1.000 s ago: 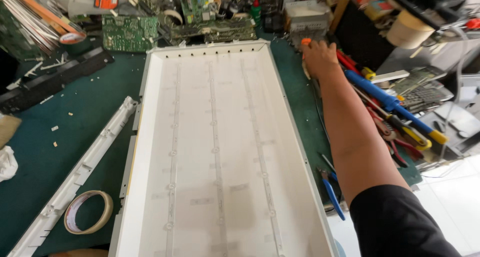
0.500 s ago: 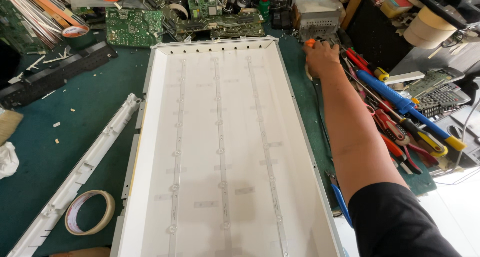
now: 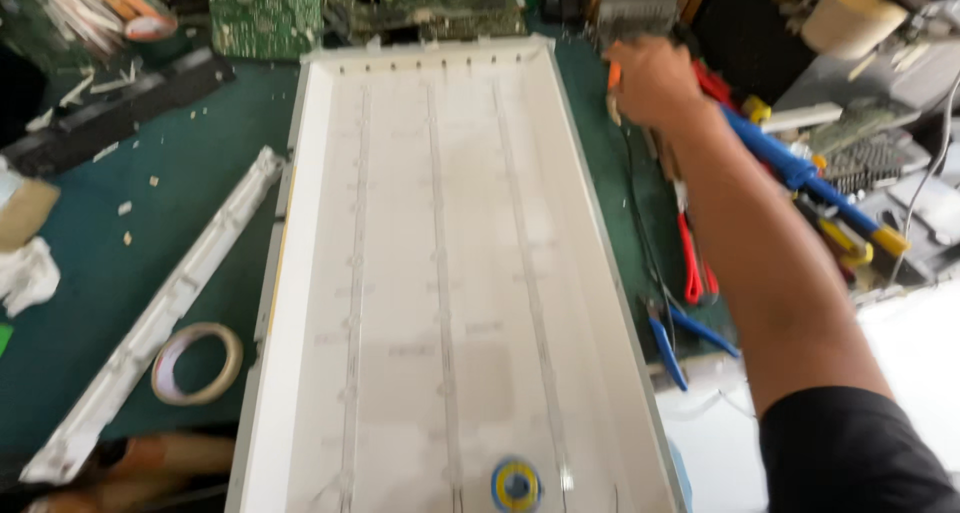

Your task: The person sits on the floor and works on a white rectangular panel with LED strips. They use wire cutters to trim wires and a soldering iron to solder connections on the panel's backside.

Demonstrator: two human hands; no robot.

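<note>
- Clearly, the right hand (image 3: 655, 78) is curled shut around a small orange-handled tool (image 3: 614, 74), seemingly a screwdriver; only a sliver of orange shows at the thumb side, and motion blur hides the tip.
- That tool sits wholly inside the fist, just beyond the far right corner of the large white rectangular backlight tray (image 3: 300, 273).
- Judging by its look, the tool is light, stiff and narrow; its moulded handle should grip well, so the handle is the place to hold it.
- The tray, which lies to the left of the hand, looks like broad, thin sheet with raised edges: awkward rather than heavy, and likely to flex, so its rims are the safest hold.
- No left hand is in view.
- Underneath lies a dark green bench mat (image 3: 150, 223), strewn with small white scraps.
- Just right of the forearm lie red-handled pliers (image 3: 692, 263), blue-handled cutters (image 3: 672, 338) and a blue tool with a yellow tip (image 3: 810, 178).
- Far left of the hand rest a long white plastic strip (image 3: 170, 303) and a roll of pale tape (image 3: 196, 363); green circuit boards (image 3: 265, 18) crowd the far edge.
</note>
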